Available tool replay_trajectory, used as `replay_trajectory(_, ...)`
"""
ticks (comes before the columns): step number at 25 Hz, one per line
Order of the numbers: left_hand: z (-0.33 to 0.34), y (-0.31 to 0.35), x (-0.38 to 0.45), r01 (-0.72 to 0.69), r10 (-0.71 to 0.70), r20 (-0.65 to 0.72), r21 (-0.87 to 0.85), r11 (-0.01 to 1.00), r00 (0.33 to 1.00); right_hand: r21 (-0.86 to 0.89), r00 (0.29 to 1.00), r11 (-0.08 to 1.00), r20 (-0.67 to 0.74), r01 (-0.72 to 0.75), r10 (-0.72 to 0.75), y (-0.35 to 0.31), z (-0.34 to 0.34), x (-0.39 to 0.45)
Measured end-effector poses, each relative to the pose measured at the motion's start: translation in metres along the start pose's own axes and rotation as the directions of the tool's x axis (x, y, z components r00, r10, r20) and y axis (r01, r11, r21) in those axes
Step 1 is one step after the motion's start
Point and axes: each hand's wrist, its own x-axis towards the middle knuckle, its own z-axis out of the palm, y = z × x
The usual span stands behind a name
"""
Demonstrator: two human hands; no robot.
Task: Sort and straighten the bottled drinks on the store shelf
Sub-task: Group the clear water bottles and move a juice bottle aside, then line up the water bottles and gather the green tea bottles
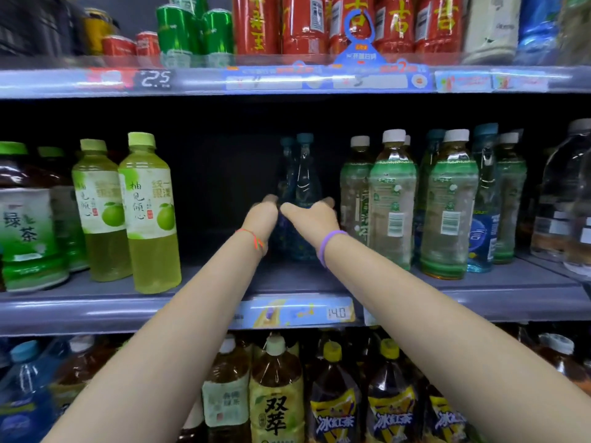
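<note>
Blue bottles (303,183) upright at frame centre, deep on middle shelf (479,286). Left hand (262,215) and right hand (311,217) curl fingers round them. Green-label bottles (393,199) just right; yellow-green bottles (150,212) well left.

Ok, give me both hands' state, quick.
Left hand: gripping the dark blue bottles from the left side.
Right hand: gripping the same bottles from the right side.

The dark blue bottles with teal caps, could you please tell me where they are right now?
The dark blue bottles stand deep on the middle shelf, centre of the head view, gripped by the left hand and right hand.
</note>
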Motion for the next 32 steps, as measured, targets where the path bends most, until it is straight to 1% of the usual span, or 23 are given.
replay_trajectory(2,0.0,0.004,0.015,0.009,-0.01,0.061,0.013,1.0,0.998,0.17,0.998,0.984,0.037,-0.06,0.054,-0.005,-0.001,0.018)
replay_trajectory(4,-0.002,0.014,0.026,0.036,-0.038,0.06,0.039,0.999,0.997,0.278,0.992,0.954,0.085,-0.114,0.094,-0.015,-0.004,0.027)
replay_trajectory(6,-0.003,0.019,0.035,0.075,-0.074,0.088,-0.005,0.997,0.993,0.418,0.985,0.892,0.079,-0.172,0.152,-0.017,0.001,0.04)
replay_trajectory(8,-0.005,0.019,0.037,0.072,-0.066,0.159,-0.031,0.997,0.985,0.513,0.974,0.828,0.116,-0.227,0.195,-0.011,0.01,0.057)
replay_trajectory(11,-0.007,0.019,0.042,0.029,-0.028,0.173,-0.004,1.0,0.985,0.501,0.969,0.836,0.206,-0.225,0.137,-0.007,0.018,0.06)
replay_trajectory(14,-0.017,-0.003,0.078,-0.007,0.009,0.073,-0.015,1.0,0.997,0.547,0.952,0.803,0.297,-0.235,0.076,-0.013,0.029,0.044)
replay_trajectory(16,-0.029,-0.018,0.09,-0.046,0.049,0.036,-0.082,0.996,0.998,0.592,0.941,0.77,0.336,-0.239,0.033,-0.015,0.036,0.032)
replay_trajectory(18,-0.042,-0.013,0.054,-0.014,0.016,0.017,-0.13,0.991,1.0,0.611,0.931,0.748,0.363,-0.261,0.028,-0.018,0.042,0.017)
replay_trajectory(19,-0.047,-0.006,0.029,-0.038,0.037,-0.008,-0.137,0.99,0.999,0.607,0.924,0.749,0.381,-0.267,0.021,-0.019,0.044,0.009)
replay_trajectory(20,-0.052,0.0,0.005,-0.127,0.122,-0.057,-0.1,0.987,0.991,0.608,0.924,0.748,0.383,-0.266,0.018,-0.02,0.047,0.0)
replay_trajectory(21,-0.054,0.003,-0.017,-0.27,0.266,-0.116,-0.015,0.963,0.957,0.599,0.927,0.758,0.374,-0.258,0.02,-0.022,0.05,-0.008)
replay_trajectory(22,-0.057,0.004,-0.038,-0.439,0.453,-0.165,0.113,0.891,0.876,0.582,0.935,0.777,0.354,-0.241,0.025,-0.022,0.056,-0.013)
replay_trajectory(23,-0.06,0.004,-0.054,-0.59,0.639,-0.185,0.258,0.765,0.747,0.576,0.935,0.783,0.353,-0.234,0.02,-0.023,0.06,-0.019)
replay_trajectory(24,-0.062,0.004,-0.066,-0.7,0.785,-0.159,0.372,0.61,0.599,0.568,0.935,0.792,0.356,-0.224,0.009,-0.024,0.063,-0.027)
replay_trajectory(25,-0.064,0.002,-0.073,-0.756,0.873,-0.109,0.458,0.468,0.475,0.563,0.936,0.8,0.353,-0.208,-0.005,-0.025,0.064,-0.033)
replay_trajectory(26,-0.065,-0.003,-0.072,-0.783,0.918,-0.057,0.502,0.366,0.393,0.565,0.931,0.801,0.363,-0.199,-0.025,-0.026,0.063,-0.039)
replay_trajectory(27,-0.063,-0.004,-0.074,-0.802,0.94,-0.012,0.517,0.299,0.342,0.556,0.93,0.812,0.365,-0.18,-0.044,-0.025,0.059,-0.044)
replay_trajectory(28,-0.061,-0.004,-0.075,-0.819,0.95,0.012,0.509,0.264,0.313,0.533,0.934,0.834,0.352,-0.147,-0.061,-0.024,0.051,-0.048)
replay_trajectory(29,-0.056,-0.003,-0.081,-0.831,0.96,0.028,0.509,0.226,0.278,0.465,0.946,0.881,0.316,-0.089,-0.072,-0.023,0.042,-0.052)
replay_trajectory(30,-0.049,-0.002,-0.087,-0.83,0.969,0.026,0.521,0.197,0.246,0.362,0.961,0.932,0.255,0.011,-0.111,-0.02,0.032,-0.055)
replay_trajectory(31,-0.043,-0.001,-0.092,-0.827,0.97,0.016,0.527,0.196,0.241,0.245,0.964,0.962,0.204,0.12,-0.172,-0.02,0.022,-0.058)
replay_trajectory(32,-0.034,-0.002,-0.095,-0.828,0.96,-0.01,0.504,0.248,0.281,0.125,0.961,0.966,0.136,0.225,-0.241,-0.017,0.01,-0.057)
